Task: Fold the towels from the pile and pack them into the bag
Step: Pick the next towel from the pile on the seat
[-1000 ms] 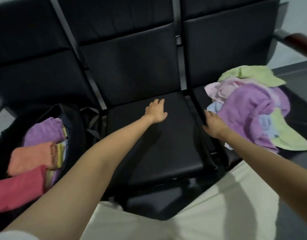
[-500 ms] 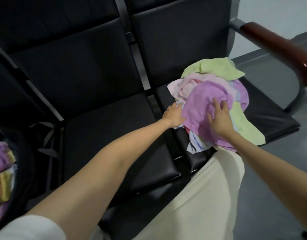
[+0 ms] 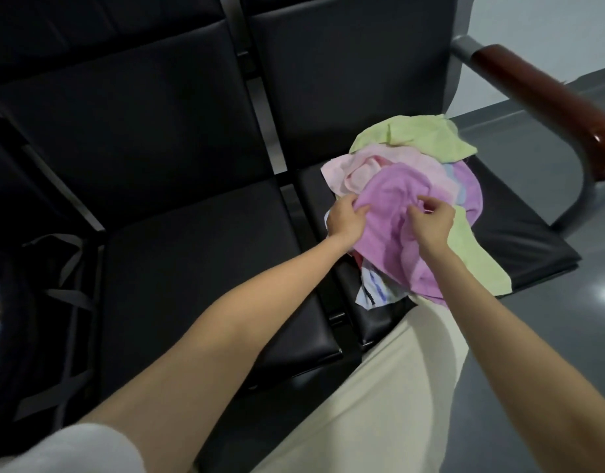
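Observation:
A pile of crumpled towels [image 3: 413, 145] lies on the right-hand black seat [image 3: 519, 233]: green, pale pink, blue-striped and purple ones. A purple towel [image 3: 390, 213] lies on top of the pile. My left hand [image 3: 345, 221] grips its left edge with curled fingers. My right hand [image 3: 430, 220] pinches the cloth near its middle. The black bag [image 3: 18, 322] stands at the far left, mostly cut off by the frame edge, with a sliver of folded towels inside.
The middle black seat [image 3: 198, 274] lies between the bag and the pile. A brown wooden armrest [image 3: 547, 100] on a grey metal frame curves round the right seat. Grey floor [image 3: 550, 336] lies to the right. My light trouser leg [image 3: 379, 387] presses against the seat front.
Both hands moved from the middle seat onto the pile and took hold of the purple towel. The view swung right, so the bag slid to the left edge.

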A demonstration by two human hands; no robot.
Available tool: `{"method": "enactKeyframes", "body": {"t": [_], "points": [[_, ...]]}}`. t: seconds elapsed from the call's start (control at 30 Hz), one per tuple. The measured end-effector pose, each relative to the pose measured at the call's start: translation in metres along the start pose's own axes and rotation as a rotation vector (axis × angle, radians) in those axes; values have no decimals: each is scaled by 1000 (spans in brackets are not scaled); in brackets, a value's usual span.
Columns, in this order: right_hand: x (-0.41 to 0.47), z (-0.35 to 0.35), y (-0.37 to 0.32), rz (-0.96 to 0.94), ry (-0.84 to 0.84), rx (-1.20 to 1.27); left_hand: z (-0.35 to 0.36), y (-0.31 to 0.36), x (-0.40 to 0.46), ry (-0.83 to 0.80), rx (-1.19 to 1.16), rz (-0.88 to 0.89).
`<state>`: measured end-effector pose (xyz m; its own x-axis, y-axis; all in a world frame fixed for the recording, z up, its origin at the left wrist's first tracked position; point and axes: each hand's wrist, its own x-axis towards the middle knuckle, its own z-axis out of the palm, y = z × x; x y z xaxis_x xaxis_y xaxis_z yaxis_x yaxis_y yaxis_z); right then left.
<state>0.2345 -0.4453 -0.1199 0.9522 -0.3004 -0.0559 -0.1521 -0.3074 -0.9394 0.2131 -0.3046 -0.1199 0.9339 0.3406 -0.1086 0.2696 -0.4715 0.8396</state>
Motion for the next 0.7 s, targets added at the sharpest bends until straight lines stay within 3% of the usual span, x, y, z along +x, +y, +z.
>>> {"method": "enactKeyframes", "body": {"t": [0.2,0.4,0.7], "points": [[-71,22,-43,-184,-32,200,-101,-5,-39,109,-195,131],[-162,64,-54,-253,-199,251,-200,-59,-85,208,-238,47],[-291,125,-6,-276,-635,-90,-294,-191,-164,341,-146,-247]]}}
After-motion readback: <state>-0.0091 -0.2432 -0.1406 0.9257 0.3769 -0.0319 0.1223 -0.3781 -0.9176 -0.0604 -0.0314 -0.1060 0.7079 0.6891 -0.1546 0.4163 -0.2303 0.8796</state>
